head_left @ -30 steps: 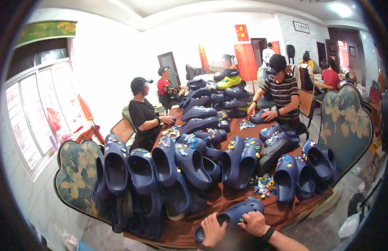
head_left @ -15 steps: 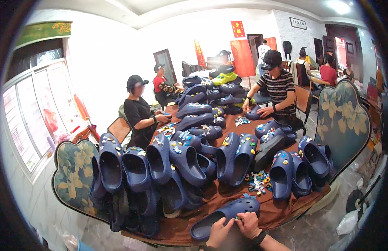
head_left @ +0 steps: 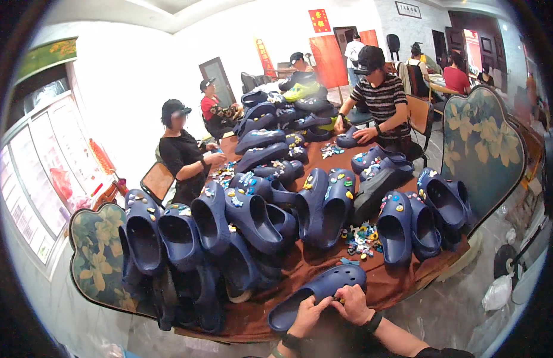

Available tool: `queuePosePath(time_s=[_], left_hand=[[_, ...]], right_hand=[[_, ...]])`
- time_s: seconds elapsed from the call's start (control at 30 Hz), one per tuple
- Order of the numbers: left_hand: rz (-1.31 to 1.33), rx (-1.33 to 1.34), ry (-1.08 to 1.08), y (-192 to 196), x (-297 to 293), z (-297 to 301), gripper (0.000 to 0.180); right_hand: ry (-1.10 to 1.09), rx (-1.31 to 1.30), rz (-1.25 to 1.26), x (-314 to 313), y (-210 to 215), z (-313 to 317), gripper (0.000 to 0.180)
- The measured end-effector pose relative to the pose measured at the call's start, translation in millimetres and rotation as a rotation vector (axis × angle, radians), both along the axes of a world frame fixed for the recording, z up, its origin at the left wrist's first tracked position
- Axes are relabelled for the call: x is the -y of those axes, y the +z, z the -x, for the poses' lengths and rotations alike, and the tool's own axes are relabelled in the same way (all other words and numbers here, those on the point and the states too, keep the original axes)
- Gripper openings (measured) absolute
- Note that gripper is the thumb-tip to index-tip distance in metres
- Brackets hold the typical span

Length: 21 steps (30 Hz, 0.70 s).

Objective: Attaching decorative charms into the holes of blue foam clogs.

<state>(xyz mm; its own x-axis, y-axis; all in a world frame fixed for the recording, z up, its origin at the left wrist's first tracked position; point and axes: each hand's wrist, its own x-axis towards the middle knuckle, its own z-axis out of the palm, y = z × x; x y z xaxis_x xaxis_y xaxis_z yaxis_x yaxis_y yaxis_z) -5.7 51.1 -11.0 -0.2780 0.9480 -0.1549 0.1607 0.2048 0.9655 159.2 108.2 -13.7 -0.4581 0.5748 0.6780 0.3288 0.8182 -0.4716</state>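
A navy clog (head_left: 306, 296) with holes across its toe lies at the table's near edge, its toe pointing to the right. My left hand (head_left: 311, 315) is closed at its near side, thumb and finger pinched. Right beside it, my right hand (head_left: 353, 306) is closed too, its fingertips meeting those of the left just in front of the clog's toe. Something tiny shows between the fingertips, too small to name. Beyond the clog lies a loose pile of colourful shoe charms (head_left: 363, 240), with a blue charm (head_left: 349, 261) nearer to me.
Navy clogs dotted with charms stand in a row, such as one at the left (head_left: 144, 230) and one at the right (head_left: 396, 232). More clogs run down the brown-covered table (head_left: 324, 253). Co-workers sit along both sides. Padded floral chair backs (head_left: 485, 146) flank the table.
The view has shifted, so the whole scene sits a little left and higher. My hands stay together in front of the clog, fingertips still pinched; more of my right forearm shows.
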Motion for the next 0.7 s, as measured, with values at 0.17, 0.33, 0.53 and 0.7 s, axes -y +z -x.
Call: queuePosePath(time_s=[0.17,0.33,0.53,0.7], left_hand=[[-0.017,-0.071,-0.036,-1,-1,2,0.032],[-0.014,0.012,-0.053,0,-2,5,0.047],[-0.030,0.243,-0.047,21,10,-7,0.035],[-0.192,-0.015,0.034,26,3,-9,0.037]], right_hand=[[-0.004,-0.018,-0.027,-2,-2,2,0.033],[-0.027,-0.019,-0.053,2,-14,1,0.033],[-0.024,-0.082,-0.064,19,-26,-6,0.031],[0.034,-0.778,0.891,16,-7,-7,0.016]])
